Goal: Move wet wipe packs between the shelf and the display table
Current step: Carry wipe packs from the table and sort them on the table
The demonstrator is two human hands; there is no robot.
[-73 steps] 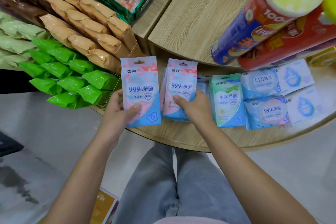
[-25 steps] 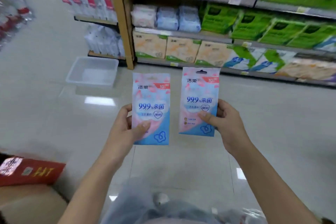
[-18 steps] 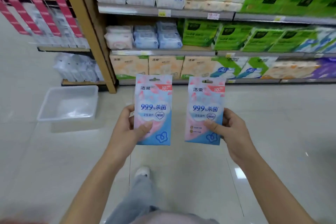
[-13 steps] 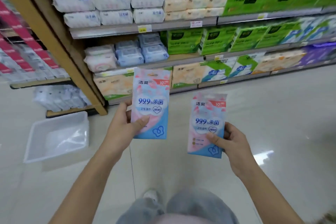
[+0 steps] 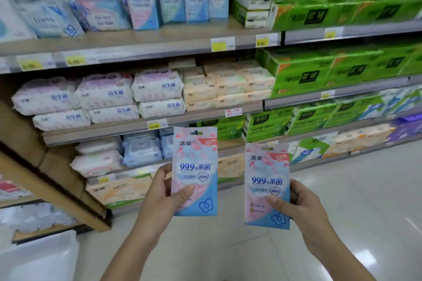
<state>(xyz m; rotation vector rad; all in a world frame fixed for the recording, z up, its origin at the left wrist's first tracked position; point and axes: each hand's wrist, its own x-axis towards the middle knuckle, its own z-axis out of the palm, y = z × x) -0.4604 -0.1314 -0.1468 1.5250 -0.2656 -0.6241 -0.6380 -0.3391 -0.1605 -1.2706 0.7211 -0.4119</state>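
Shelf (image 5: 146, 48) looms way closer than half a second back, left hand (image 5: 159, 198) gripping one pink-blue wipe pack (image 5: 195, 171), right hand (image 5: 303, 207) pinching the other pack (image 5: 267, 185), held apart.

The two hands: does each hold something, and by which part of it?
The left hand pinches one wet wipe pack at its lower left edge, thumb on the front. The right hand pinches a second pack at its lower right edge.

Top-shelf packs (image 5: 141, 4) blurred; white bin (image 5: 38, 255) cut off at lower-left edge.
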